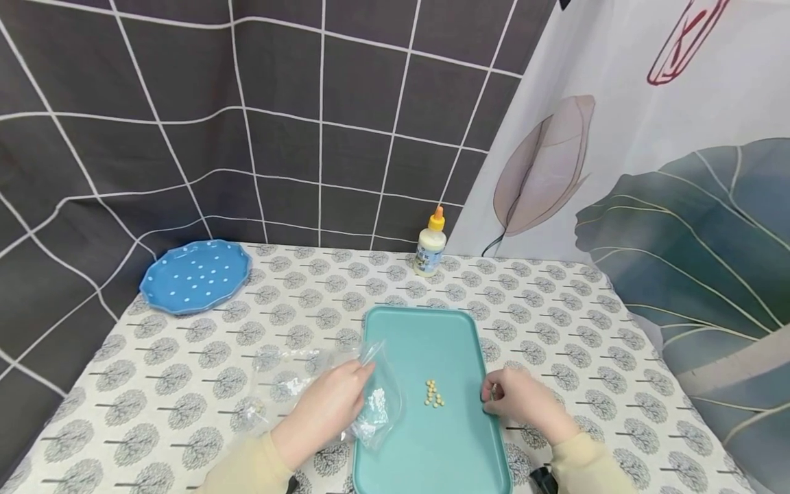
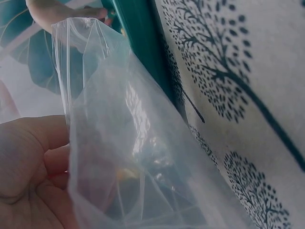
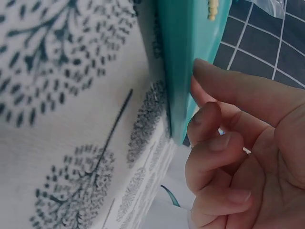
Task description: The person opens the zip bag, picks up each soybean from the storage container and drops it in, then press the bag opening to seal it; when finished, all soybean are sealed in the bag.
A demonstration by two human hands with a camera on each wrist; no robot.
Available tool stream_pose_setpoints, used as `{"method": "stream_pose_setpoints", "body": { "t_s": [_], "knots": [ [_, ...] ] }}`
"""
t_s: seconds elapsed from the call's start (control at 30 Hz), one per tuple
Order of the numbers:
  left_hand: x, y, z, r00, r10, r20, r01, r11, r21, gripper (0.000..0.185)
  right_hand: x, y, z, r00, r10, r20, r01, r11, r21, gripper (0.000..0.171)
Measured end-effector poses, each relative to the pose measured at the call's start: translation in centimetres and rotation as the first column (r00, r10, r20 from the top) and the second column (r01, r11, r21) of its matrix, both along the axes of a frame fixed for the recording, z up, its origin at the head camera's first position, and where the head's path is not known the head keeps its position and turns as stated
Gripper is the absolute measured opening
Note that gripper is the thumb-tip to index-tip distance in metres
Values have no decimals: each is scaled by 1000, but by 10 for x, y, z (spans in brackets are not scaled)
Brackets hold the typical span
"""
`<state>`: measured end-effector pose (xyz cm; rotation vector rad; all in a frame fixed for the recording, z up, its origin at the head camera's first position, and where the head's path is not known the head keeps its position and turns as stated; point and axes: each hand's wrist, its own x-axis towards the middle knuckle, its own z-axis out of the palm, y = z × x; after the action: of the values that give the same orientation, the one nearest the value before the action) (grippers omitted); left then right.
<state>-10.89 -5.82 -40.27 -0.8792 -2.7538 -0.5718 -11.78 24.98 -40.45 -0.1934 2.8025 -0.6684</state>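
Observation:
My left hand [image 1: 327, 398] grips a clear plastic bag [image 1: 379, 405] near its top, and the bag's end hangs over the left side of the turquoise tray [image 1: 426, 343]. A few yellow bits show through the plastic in the lower part of the bag [image 2: 143, 129]. On the tray, several small pale yellow beans [image 1: 434, 394] form a small cluster. My right hand [image 1: 521, 396] is at the tray's right rim, thumb and index fingertips close together, other fingers curled. I cannot tell whether those fingertips pinch the rim or something small.
A blue polka-dot plate [image 1: 196, 276] lies at the back left. Behind the tray stands a glue bottle [image 1: 430, 247] with a yellow and orange cap. The tablecloth [image 1: 296, 302] has a tree print; a dark checked curtain [image 1: 278, 144] hangs along the back.

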Motion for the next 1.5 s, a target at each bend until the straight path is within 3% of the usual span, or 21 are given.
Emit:
{"method": "stream_pose_setpoints", "body": {
  "t_s": [0.17,0.47,0.77,1.0,1.27,1.5],
  "knots": [
    [0,-1,-1,1000,-2,-2,2,1000,4,44,3,-4,-4,1000,-7,-25,9,998,66,23],
    [1,0,0,1000,1,2,-1,1000,-5,44,2,-5,-7,999,6,-49,-4,999,37,22],
    [2,2,1,1000,4,21,-4,1000,-19,45,0,-21,4,986,111,-128,-120,991,-63,14],
    [2,2,0,1000,2,2,-2,1000,-20,45,-2,-41,16,972,153,-180,-167,984,-61,8],
    [1,3,-2,1000,-1,-27,0,999,-32,44,0,-71,16,937,256,-239,-287,952,-104,8],
    [1,4,-5,999,-6,-35,5,1000,-20,42,0,-93,12,922,286,-262,-322,941,-104,9]
  ]
}}
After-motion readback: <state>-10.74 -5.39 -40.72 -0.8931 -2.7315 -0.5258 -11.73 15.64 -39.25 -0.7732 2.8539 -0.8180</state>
